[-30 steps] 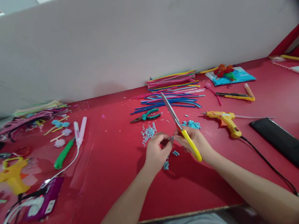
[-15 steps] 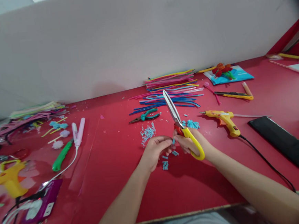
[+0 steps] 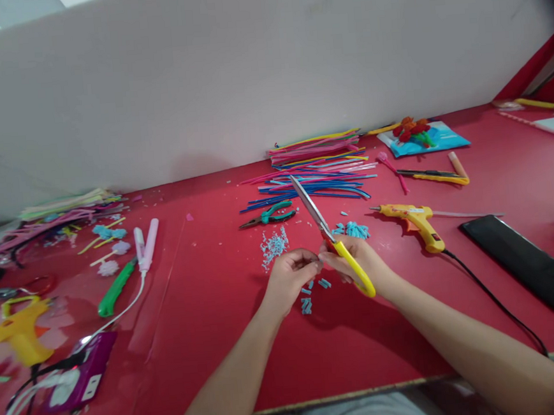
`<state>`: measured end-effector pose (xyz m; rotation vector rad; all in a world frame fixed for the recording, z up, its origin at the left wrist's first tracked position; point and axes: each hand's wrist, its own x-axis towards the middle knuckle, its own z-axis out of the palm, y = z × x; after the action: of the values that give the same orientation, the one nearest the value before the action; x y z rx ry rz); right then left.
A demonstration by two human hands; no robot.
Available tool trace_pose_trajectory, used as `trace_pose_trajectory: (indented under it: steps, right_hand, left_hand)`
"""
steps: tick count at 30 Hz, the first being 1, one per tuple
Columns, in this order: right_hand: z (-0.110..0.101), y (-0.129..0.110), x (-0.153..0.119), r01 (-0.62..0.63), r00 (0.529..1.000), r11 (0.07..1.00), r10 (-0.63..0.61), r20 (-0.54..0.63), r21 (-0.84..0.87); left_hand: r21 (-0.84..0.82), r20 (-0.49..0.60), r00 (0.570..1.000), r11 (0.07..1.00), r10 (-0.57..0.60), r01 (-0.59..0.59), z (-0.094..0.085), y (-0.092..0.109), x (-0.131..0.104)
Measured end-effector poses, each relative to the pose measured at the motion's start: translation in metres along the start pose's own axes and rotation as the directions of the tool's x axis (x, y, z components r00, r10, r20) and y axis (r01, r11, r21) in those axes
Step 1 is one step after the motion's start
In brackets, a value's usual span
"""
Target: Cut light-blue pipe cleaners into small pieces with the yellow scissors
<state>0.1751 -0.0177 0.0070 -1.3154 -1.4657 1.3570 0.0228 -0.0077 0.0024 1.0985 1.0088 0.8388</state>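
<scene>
Scissors (image 3: 353, 267) with yellow handles rest in my right hand (image 3: 365, 261), their blades pointing up and away to the left. My left hand (image 3: 285, 280) is closed in a pinch, its fingertips meeting those of my right hand. A short light-blue pipe cleaner piece showed between them a moment ago; fingers now mostly hide it. Below the hands lie several cut blue pieces (image 3: 306, 305). Fine blue clippings (image 3: 274, 247) are scattered beyond my left hand, and a heap of short blue pieces (image 3: 357, 229) lies just past my right hand.
Green-handled pliers (image 3: 278, 216) lie before bundled pipe cleaners (image 3: 313, 150). To the right are a yellow glue gun (image 3: 415, 222) with its cord and a black phone (image 3: 526, 264). A pink iron (image 3: 146, 244), green cutter (image 3: 115, 290) and purple power strip (image 3: 95, 369) sit left.
The scissors have tilted further left, and their blade tips have dropped slightly. My fingertips have drawn together, covering the blue piece that showed between them.
</scene>
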Motion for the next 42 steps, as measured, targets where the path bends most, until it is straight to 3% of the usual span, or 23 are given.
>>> trace_pose_trajectory:
  steps: [3, 7, 11, 15, 42]
  right_hand:
    - [-0.004, 0.001, -0.001, 0.055, 0.995, 0.961, -0.074, -0.061, -0.272]
    - [-0.005, 0.005, -0.003, 0.044, 0.994, 0.735, -0.103, -0.047, -0.677]
    - [0.001, 0.009, -0.005, 0.051, 0.998, 0.557, -0.065, 0.018, -0.829]
    - [0.006, 0.014, -0.006, 0.092, 0.994, 0.471, -0.098, 0.052, -0.877]
    - [0.009, 0.02, -0.006, 0.106, 0.991, 0.428, -0.121, 0.059, -0.897]
  left_hand:
    - [-0.053, -0.159, 0.985, 0.996, 0.062, -0.071, -0.003, -0.001, 0.001]
    - [-0.171, -0.406, 0.904, 0.961, 0.133, -0.218, -0.011, 0.002, 0.005]
    - [-0.221, -0.445, 0.879, 0.929, 0.173, -0.296, -0.017, 0.005, 0.007]
    - [-0.287, -0.442, 0.874, 0.891, 0.203, -0.352, -0.02, 0.003, 0.008]
    - [-0.322, -0.42, 0.878, 0.867, 0.228, -0.38, -0.024, 0.003, 0.008]
